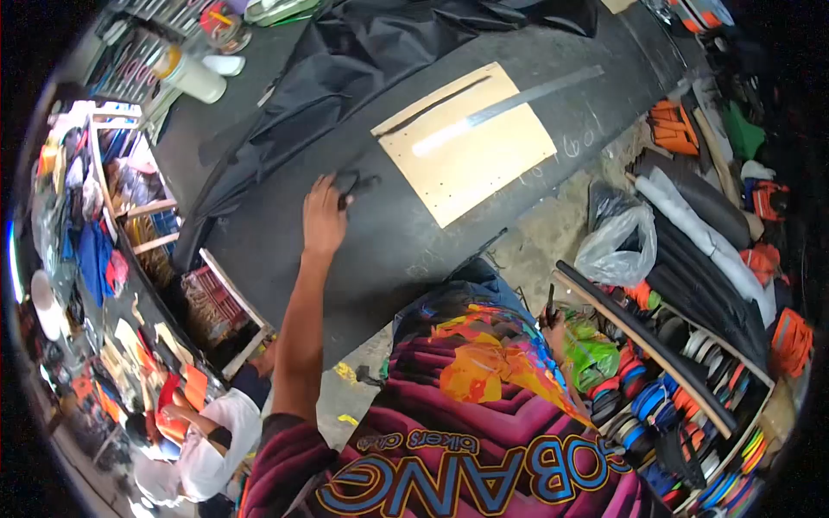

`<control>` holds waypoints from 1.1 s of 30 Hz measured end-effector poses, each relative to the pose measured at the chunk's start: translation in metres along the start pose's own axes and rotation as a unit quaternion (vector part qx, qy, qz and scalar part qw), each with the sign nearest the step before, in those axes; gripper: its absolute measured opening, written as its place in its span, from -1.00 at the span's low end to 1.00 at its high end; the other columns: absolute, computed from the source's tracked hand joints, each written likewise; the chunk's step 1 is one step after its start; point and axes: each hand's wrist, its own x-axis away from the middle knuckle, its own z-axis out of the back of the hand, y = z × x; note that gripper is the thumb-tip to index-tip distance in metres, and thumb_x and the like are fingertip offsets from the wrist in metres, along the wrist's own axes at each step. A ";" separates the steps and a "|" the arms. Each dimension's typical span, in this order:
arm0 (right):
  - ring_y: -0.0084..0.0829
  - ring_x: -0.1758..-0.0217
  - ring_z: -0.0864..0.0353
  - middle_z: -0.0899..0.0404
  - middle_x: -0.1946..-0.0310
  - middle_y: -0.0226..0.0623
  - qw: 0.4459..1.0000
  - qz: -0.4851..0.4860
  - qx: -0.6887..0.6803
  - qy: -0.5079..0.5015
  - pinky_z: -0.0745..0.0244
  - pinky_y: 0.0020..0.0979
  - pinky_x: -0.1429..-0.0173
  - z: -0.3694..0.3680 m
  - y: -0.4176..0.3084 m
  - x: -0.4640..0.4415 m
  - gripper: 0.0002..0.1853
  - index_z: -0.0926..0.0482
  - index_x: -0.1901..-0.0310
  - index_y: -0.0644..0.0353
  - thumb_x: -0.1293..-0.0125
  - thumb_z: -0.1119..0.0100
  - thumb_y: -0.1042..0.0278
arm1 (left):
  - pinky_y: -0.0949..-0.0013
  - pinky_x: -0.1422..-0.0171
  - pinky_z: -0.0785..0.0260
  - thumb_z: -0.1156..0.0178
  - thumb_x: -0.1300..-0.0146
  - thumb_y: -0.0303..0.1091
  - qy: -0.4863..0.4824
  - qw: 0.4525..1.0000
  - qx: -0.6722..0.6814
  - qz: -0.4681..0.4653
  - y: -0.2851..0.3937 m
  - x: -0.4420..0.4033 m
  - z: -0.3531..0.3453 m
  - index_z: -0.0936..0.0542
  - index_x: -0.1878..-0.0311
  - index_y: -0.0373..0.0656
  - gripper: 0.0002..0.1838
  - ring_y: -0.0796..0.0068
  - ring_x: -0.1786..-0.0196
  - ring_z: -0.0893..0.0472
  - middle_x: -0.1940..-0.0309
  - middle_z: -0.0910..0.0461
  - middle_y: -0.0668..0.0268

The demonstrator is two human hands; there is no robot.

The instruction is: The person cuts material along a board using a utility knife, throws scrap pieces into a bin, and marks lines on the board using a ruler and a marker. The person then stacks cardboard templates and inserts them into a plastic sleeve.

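Observation:
My left hand (325, 217) reaches over the black tabletop (285, 259), its fingers closed on a small black object (347, 190) that is too blurred to name. To its right lies a tan rectangular board (484, 164) with small dark holes and a dark strip near its upper edge. A clear ruler-like strip (509, 108) rests across the board and extends past it. Low at my right side, my right hand (553, 335) is partly hidden by the colourful shirt and grips a slim dark object (551, 302).
Black fabric (345, 69) lies bunched along the table's far side. A bottle (192, 78) stands at the upper left. Rolled material (699, 216), a long pole (648, 350) and webbing rolls (656, 401) are at the right. Another person (224, 432) is at the lower left.

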 end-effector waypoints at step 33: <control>-0.38 0.71 -0.46 -0.43 0.61 -0.29 0.886 -0.367 -0.264 0.099 -0.36 -0.28 0.69 0.101 0.139 0.002 -0.77 -0.34 0.09 0.22 -0.43 -0.12 0.28 | 0.40 0.16 -0.40 -0.34 -0.41 -0.48 -0.055 0.786 0.597 0.149 0.397 -0.246 0.013 -0.55 -0.12 -0.23 -0.72 0.58 0.34 -0.46 0.30 -0.52 0.42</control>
